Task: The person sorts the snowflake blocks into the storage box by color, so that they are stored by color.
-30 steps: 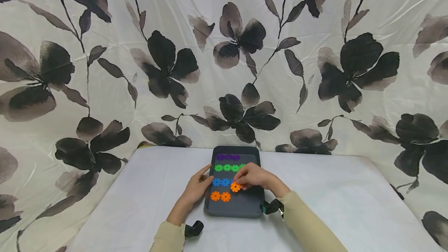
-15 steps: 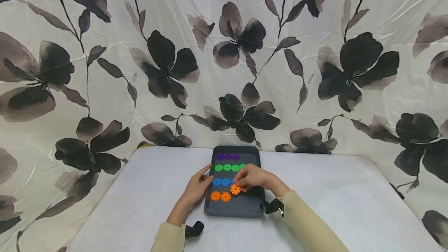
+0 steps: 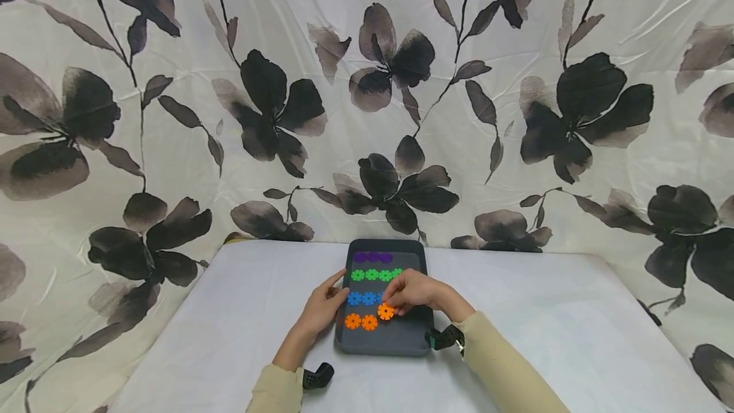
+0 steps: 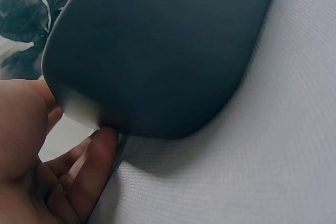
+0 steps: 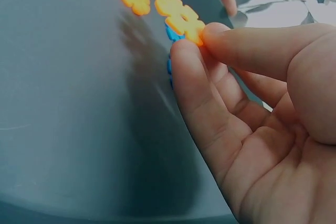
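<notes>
My right hand (image 3: 417, 289) pinches an orange flower-shaped disc (image 3: 385, 311) between thumb and fingertip, held above a dark grey tray (image 3: 395, 341). In the right wrist view the same orange disc (image 5: 180, 17) is tilted at the fingertips, with part of a blue disc behind it. Two orange discs (image 3: 369, 322) lie in the tray's nearest row. Farther back come rows of blue discs (image 3: 354, 299), green discs (image 3: 372, 275) and purple discs (image 3: 374, 258); my right hand partly covers the blue and green rows. At the tray's left side, my left hand (image 3: 321, 308) grips the edge.
The tray stands on a table under a white cloth (image 3: 241, 317). Behind the table hangs a curtain (image 3: 321, 18) with dark flowers. Black wrist devices sit on both wrists, the right one (image 3: 445, 338) close to the tray's right rim.
The orange disc in my right hand has come slightly lower and nearer to the front orange row. My left hand stays at the tray's edge.
</notes>
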`<state>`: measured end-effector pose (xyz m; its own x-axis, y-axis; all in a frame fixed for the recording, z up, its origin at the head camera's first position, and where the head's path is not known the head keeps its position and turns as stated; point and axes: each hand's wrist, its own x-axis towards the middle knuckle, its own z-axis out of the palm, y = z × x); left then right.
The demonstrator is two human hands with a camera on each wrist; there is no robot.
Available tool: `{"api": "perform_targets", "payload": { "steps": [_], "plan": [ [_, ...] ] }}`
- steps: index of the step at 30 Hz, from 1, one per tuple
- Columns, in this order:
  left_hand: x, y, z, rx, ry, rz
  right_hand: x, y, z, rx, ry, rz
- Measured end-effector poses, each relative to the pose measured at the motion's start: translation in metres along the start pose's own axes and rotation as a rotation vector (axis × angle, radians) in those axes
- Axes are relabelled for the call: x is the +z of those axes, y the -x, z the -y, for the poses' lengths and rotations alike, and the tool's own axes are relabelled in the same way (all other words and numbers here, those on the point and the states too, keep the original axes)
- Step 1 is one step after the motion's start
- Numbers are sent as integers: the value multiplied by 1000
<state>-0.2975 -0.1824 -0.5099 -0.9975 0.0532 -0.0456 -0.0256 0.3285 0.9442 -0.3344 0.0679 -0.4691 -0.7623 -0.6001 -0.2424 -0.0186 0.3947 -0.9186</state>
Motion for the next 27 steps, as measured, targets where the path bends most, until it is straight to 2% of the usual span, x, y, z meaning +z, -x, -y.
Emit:
{"api": "perform_targets", "payload": {
  "steps": [11,27],
  "plan": [
    [1,0,-1,-16,-11,-12,0,-1,0,23,10,10],
    [3,0,4,-6,-45,-25,2,0,-3,22,19,20]
  ]
}}
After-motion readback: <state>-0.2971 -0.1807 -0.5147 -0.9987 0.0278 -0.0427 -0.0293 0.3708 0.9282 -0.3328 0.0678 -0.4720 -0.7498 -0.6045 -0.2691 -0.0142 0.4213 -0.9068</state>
